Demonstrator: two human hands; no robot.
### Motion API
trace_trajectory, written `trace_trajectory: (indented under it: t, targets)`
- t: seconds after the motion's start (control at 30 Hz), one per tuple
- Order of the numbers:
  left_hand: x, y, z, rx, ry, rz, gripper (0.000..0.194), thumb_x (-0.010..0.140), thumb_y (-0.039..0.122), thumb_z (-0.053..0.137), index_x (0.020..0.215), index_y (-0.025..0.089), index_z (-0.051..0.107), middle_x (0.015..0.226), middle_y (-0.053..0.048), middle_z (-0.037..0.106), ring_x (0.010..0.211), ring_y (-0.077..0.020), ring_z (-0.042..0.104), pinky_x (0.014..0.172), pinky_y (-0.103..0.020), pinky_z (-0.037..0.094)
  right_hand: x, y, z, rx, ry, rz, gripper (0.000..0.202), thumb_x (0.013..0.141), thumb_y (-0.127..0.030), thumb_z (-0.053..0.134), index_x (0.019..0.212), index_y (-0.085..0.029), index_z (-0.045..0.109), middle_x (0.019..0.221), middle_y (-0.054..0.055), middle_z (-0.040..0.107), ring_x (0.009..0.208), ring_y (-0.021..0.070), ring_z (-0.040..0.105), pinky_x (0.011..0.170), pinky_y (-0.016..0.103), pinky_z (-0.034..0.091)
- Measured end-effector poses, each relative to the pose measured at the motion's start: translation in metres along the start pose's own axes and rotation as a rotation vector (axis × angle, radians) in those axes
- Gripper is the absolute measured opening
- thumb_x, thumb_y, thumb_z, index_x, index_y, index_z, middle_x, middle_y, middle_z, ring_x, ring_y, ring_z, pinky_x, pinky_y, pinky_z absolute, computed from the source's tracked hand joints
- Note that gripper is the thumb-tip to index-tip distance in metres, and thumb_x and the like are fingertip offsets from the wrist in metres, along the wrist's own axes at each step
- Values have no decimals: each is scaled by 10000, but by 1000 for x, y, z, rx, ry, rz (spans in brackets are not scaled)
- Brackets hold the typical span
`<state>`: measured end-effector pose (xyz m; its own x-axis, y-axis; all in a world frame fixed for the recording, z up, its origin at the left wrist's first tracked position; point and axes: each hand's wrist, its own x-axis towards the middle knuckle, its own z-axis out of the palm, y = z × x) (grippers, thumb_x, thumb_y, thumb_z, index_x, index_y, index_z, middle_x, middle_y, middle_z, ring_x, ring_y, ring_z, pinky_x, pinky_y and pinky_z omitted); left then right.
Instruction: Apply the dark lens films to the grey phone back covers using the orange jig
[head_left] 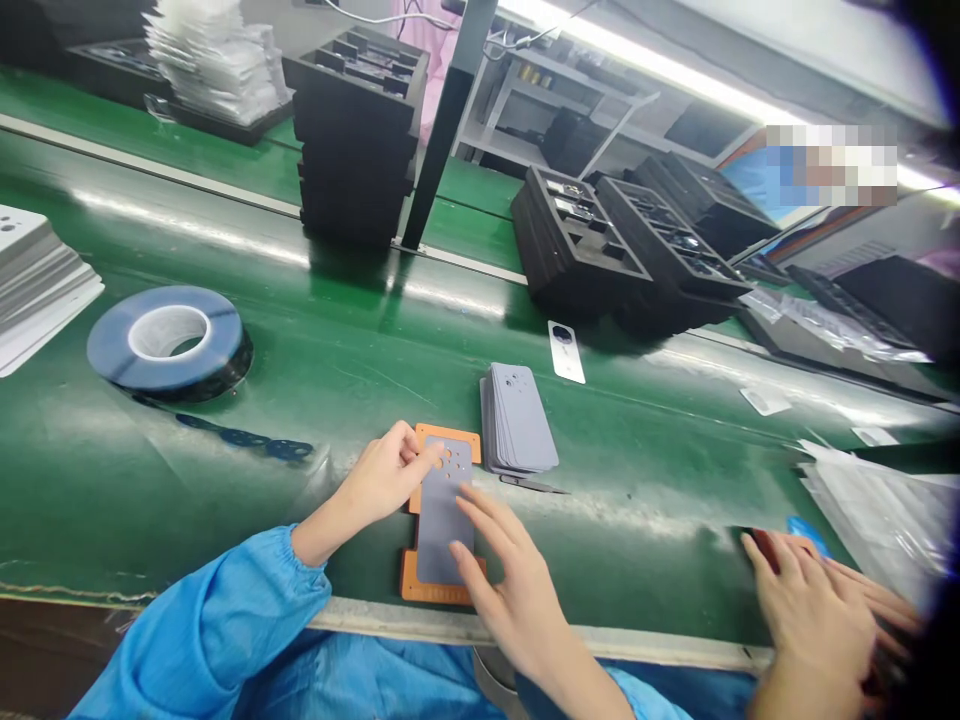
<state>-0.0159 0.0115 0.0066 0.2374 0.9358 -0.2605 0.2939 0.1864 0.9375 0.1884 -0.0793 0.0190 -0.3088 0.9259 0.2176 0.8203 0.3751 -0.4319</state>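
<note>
A grey panel (446, 525) with several round holes near its top lies in an orange fixture (439, 592) by the table's front edge. My left hand (386, 475) is at the panel's upper left corner, thumb and forefinger pressed together near the holes; what they hold, if anything, is too small to make out. Over the panel's right side is my right hand (514, 570), its fingers spread and fingertips at the panel's edge. Just right of the fixture stands a stack of similar grey panels (525, 420), with dark tweezers (534, 485) lying below it.
A blue tape roll (172, 340) and its dark cut strip lie left; a stack of sheets (37, 290) is at far left. A white panel (566, 352) lies beyond the stack. Black trays (356, 140) stand behind. Another person's hands (817, 610) work at right, near plastic bags (885, 510).
</note>
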Motion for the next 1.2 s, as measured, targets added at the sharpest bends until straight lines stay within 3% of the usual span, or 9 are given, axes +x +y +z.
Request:
trace_trajectory:
  t: [0.13,0.27,0.47,0.57,0.67,0.8,0.93,1.1,1.2]
  targets:
    - [2,1,-6,-20,-32,-25,488,957,669,434,780,223,526,744,-8,689,695,-179,633,641,-285,439,8,-1,-1,-54,29,19,554,961,-370,597,1483,-241,464,1397,165,636,1272,375,615,1024,628,529]
    - [3,-2,-5,44,-36,8,560,951,683,426,698,205,575,732,-29,692,711,-196,642,672,-300,448,9,1,-6,-30,21,51,535,951,-366,605,1464,-273,482,1343,143,672,1210,384,651,992,643,541]
    - [5,0,-9,-100,-59,-18,626,959,707,350,711,195,612,701,-29,675,677,-192,631,627,-285,442,4,-18,-30,279,-98,45,541,973,-308,568,1497,-350,438,1460,71,602,1323,303,596,1064,490,553]
    - [5,4,-12,-120,-48,-1,478,943,563,499,661,193,605,647,3,637,643,-170,582,612,-272,397,12,-16,-26,299,-110,80,442,968,-315,576,1408,-306,531,1331,96,684,1179,295,679,983,480,594]
    - [6,7,-14,-219,-45,-26,339,876,385,582,603,185,593,597,18,597,614,-155,555,585,-260,369,24,-10,-15,344,-189,214,431,957,-346,588,1377,-261,545,1170,104,737,908,255,729,770,437,639]
    - [9,7,-15,-357,25,-74,329,865,460,572,707,174,612,679,-9,639,628,-163,588,576,-259,416,44,-7,-6,630,-353,311,539,915,-305,639,1432,-252,496,994,51,748,795,196,722,697,356,623]
    - [16,1,-18,-476,158,-103,489,856,675,526,904,190,561,792,-22,650,675,-164,625,556,-245,441,97,12,-3,757,-334,342,447,878,-264,663,1311,-176,594,878,37,735,782,184,726,725,328,613]
    - [20,-4,-18,-516,170,-119,580,856,780,429,885,204,494,702,28,568,521,-114,580,438,-203,314,222,62,-3,402,-233,461,449,915,-148,626,1358,-117,558,975,75,740,811,184,712,745,331,609]
    - [19,-4,-15,-492,141,-104,575,855,765,450,782,197,496,637,41,528,483,-97,538,446,-207,308,286,83,1,260,-211,513,363,976,-256,641,1311,-127,589,1139,106,698,944,213,700,824,394,603]
